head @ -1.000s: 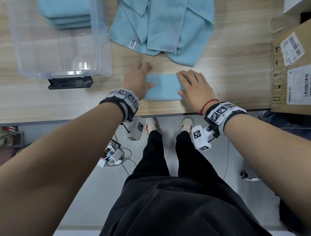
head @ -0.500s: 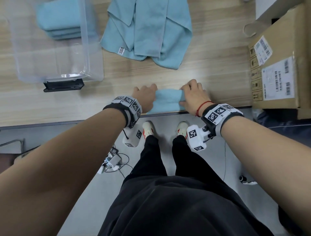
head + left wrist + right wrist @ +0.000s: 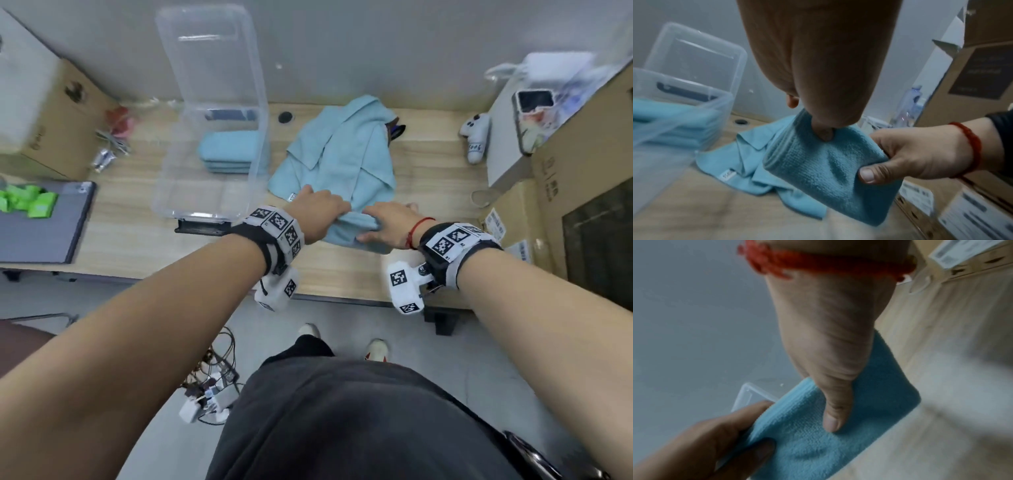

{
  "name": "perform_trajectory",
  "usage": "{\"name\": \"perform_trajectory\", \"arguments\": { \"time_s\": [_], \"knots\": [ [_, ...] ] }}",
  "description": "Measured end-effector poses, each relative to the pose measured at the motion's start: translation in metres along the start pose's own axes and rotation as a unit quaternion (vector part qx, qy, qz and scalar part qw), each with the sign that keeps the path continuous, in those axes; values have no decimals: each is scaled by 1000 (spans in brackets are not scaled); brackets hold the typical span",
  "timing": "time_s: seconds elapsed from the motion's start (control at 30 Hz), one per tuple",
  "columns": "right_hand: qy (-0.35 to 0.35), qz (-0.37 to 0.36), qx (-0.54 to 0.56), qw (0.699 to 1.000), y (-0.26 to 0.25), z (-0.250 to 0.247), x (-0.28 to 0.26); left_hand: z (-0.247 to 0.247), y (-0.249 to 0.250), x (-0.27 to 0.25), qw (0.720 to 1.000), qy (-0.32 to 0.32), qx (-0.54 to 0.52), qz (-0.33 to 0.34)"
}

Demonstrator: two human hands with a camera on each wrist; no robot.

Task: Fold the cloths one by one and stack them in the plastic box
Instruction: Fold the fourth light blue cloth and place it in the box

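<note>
A folded light-blue cloth (image 3: pixel 354 231) hangs above the wooden table (image 3: pixel 144 236), held at both ends. My left hand (image 3: pixel 320 214) pinches its left end, thumb under the fold (image 3: pixel 823 134). My right hand (image 3: pixel 387 224) grips the right end, thumb pressed on the near face (image 3: pixel 833 420). The folded cloth (image 3: pixel 830 165) also shows in both wrist views (image 3: pixel 813 443). A clear plastic box (image 3: pixel 210 209) stands to the left with a stack of folded blue cloths (image 3: pixel 227 152) inside at its far end. A heap of unfolded blue cloths (image 3: pixel 342 154) lies behind my hands.
The box's clear lid (image 3: pixel 212 51) leans upright against the wall. Cardboard boxes (image 3: pixel 582 164) crowd the right side, another (image 3: pixel 44 113) sits far left. A grey board (image 3: pixel 44 226) with green pieces (image 3: pixel 27 202) lies at the left. A white controller (image 3: pixel 476 137) rests at the back right.
Both hands have gripped the folded cloth and lifted it off the table's front edge, carrying it away from the body toward the heap. The head view has tilted up.
</note>
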State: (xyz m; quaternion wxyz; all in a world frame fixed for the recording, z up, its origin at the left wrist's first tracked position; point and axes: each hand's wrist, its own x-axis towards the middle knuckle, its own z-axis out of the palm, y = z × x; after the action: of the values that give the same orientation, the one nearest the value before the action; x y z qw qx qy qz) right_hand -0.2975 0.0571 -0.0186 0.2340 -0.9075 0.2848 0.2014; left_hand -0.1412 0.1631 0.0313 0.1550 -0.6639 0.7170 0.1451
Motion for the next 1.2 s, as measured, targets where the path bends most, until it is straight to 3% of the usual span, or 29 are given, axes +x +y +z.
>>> {"name": "perform_trajectory", "arguments": {
  "time_s": [0.27,0.43,0.67,0.87,0.93,1.07,1.2],
  "knots": [
    [112,-64,104,986,-45,-53,33,-16,-97,-43,990,27,-95,-99],
    [132,-100,105,981,-95,-79,81,-18,-175,-67,969,85,-184,-139],
    [180,-70,118,974,-180,-105,162,-18,-299,-92,954,141,-196,-179],
    [158,5,63,985,-226,-96,231,21,-377,-78,970,61,-178,-151],
    [140,20,27,990,-228,-86,240,37,-380,-72,981,25,-140,-131],
    [95,36,-141,985,-233,-66,264,66,-389,-50,995,-49,-39,-79],
    [52,45,-260,963,-238,-51,280,80,-391,-28,996,-79,2,-36]
  ]
}}
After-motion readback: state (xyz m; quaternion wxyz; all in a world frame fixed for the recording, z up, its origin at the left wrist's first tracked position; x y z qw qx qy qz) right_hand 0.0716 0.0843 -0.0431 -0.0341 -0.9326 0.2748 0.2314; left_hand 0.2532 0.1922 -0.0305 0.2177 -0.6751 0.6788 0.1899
